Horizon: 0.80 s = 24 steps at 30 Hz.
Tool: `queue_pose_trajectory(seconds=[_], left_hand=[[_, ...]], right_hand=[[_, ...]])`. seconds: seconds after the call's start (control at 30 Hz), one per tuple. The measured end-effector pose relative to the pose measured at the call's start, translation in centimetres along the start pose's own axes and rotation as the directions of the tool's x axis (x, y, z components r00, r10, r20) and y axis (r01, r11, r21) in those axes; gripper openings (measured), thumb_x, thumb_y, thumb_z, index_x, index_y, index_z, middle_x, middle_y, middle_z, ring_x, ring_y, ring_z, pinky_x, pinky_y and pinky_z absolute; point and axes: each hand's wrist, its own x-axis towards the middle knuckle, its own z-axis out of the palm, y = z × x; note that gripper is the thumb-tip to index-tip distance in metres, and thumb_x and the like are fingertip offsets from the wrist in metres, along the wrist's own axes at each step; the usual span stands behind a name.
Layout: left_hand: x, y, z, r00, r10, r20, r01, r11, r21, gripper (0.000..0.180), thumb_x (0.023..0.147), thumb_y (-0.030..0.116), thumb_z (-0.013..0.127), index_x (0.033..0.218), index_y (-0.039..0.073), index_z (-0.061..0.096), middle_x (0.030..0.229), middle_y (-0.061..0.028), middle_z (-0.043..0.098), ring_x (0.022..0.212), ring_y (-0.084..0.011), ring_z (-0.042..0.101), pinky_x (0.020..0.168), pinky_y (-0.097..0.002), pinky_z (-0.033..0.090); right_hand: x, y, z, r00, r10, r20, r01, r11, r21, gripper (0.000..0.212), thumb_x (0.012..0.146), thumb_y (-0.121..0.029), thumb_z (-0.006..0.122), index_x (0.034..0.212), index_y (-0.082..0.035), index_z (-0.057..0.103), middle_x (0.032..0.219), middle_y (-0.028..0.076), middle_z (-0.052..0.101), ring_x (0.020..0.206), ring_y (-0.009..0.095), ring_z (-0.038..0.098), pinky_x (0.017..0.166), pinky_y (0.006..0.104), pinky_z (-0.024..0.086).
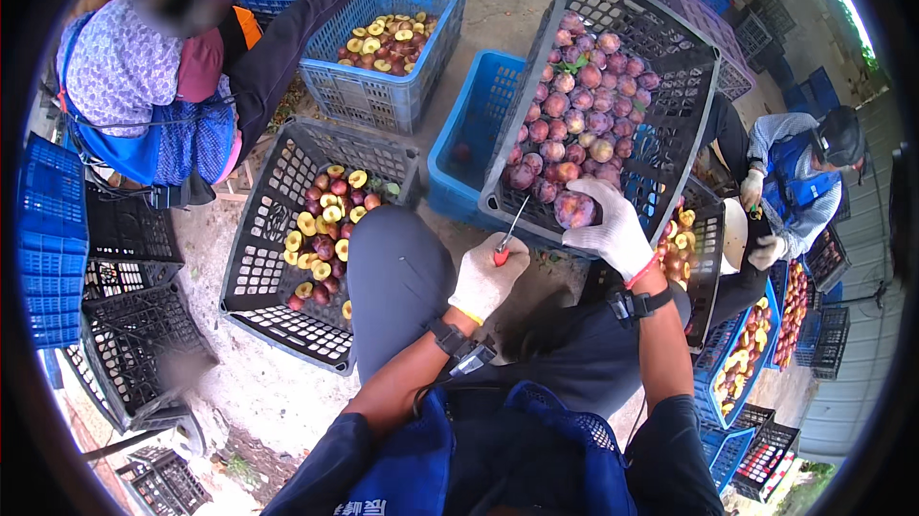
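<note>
My left hand (487, 277), in a white glove, is closed around the red handle of a small knife (515, 225), its thin blade pointing up and away from me. In my gloved right hand (613, 229) a purple-red plum (575, 210) is gripped, a little right of the blade and apart from it. Just beyond both hands a black crate (661, 152) rests tilted on a blue crate (469, 133), with many whole plums (589, 100) heaped in it. To the left of my knee stands another black crate (251, 262) holding halved plums (321, 229) with yellow flesh.
A blue crate (383, 95) of halved plums stands ahead on the left, beside a seated person (144, 85). Another person (799, 171) in white gloves works at the right. Blue crates (53, 238) are stacked at far left, and more filled crates (742, 363) stand at right.
</note>
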Motion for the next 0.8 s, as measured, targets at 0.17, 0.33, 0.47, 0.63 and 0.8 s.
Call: queue_pose_trajectory(seconds=[0.17,0.33,0.47,0.63,0.8], left_hand=[[-1.5,-0.8,1.6,0.981,0.111,0.162,-0.116,0.993,0.020,0.017,0.090,0.007,0.071,0.106,0.005,0.070,0.083,-0.0010,0.067,0.072,-0.0092,0.061,0.067,-0.0274,0.050],[-5.0,-0.4,2.3,0.819,-0.408,0.404,0.500,0.853,-0.151,0.044,0.088,-0.001,0.060,0.131,0.007,0.058,0.079,-0.0028,0.063,0.062,-0.0078,0.057,0.056,-0.0250,0.045],[-7.2,-4.1,3.3,0.884,-0.387,0.263,0.299,0.900,0.317,0.058,0.084,0.002,0.063,0.141,0.006,0.053,0.095,-0.0143,0.071,0.080,-0.0229,0.071,0.077,-0.0368,0.058],[-8.2,-4.7,4.3,0.953,-0.071,0.294,-0.035,0.940,0.339,0.069,0.084,0.006,0.065,0.150,0.009,0.047,0.122,-0.0223,0.070,0.105,-0.0369,0.073,0.091,-0.0409,0.057],[-8.4,-5.0,5.1,0.945,-0.106,0.310,-0.030,0.913,0.407,0.073,0.084,0.005,0.064,0.154,0.010,0.042,0.123,-0.0252,0.069,0.109,-0.0401,0.072,0.092,-0.0408,0.057]], right_hand=[[-7.4,-2.0,1.5,0.991,0.134,-0.005,-0.126,0.945,0.303,0.073,0.065,-0.010,0.091,0.133,-0.002,0.065,0.130,0.012,0.066,0.120,0.024,0.063,0.106,0.0361,0.049],[-12.8,-0.9,5.6,0.968,0.252,0.009,-0.215,0.807,0.549,0.071,0.074,-0.015,0.087,0.138,-0.005,0.061,0.132,0.012,0.068,0.122,0.021,0.065,0.105,0.0366,0.051],[-16.0,0.1,8.2,0.939,0.325,-0.110,-0.282,0.913,0.296,0.066,0.072,-0.019,0.086,0.133,-0.009,0.064,0.130,0.016,0.068,0.121,0.032,0.066,0.103,0.0390,0.053],[-16.9,0.3,8.0,0.934,0.343,-0.097,-0.311,0.917,0.249,0.053,0.075,-0.018,0.083,0.125,-0.011,0.067,0.123,0.015,0.069,0.116,0.035,0.067,0.101,0.0401,0.053],[-17.6,1.1,8.0,0.953,0.300,-0.043,-0.265,0.895,0.358,0.033,0.088,-0.018,0.073,0.119,-0.010,0.065,0.114,0.014,0.071,0.105,0.036,0.070,0.095,0.0390,0.055]])
